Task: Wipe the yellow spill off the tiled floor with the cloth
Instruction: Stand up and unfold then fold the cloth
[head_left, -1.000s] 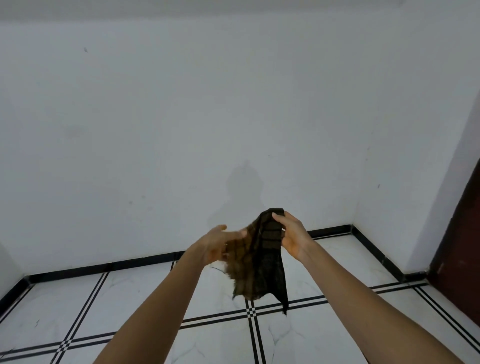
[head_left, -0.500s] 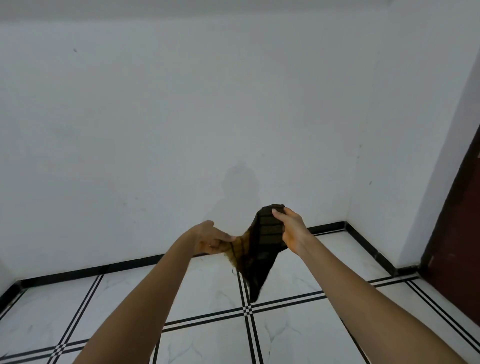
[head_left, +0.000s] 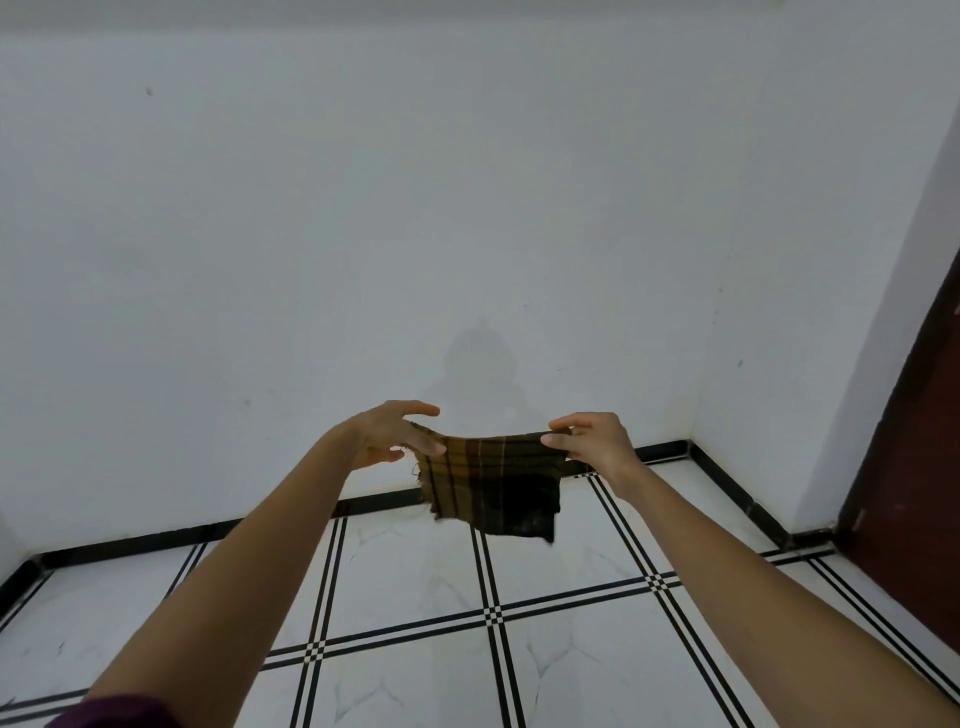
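Head view | left hand (head_left: 387, 436) and right hand (head_left: 592, 447) each pinch a top corner of the plaid cloth (head_left: 491, 483), stretched between them in the air above the tiled floor (head_left: 415, 571) | yellow spill not in view | best fold it into a pad before lowering | wall (head_left: 467, 208) ahead, door (head_left: 914, 441) at right; open floor nearer.
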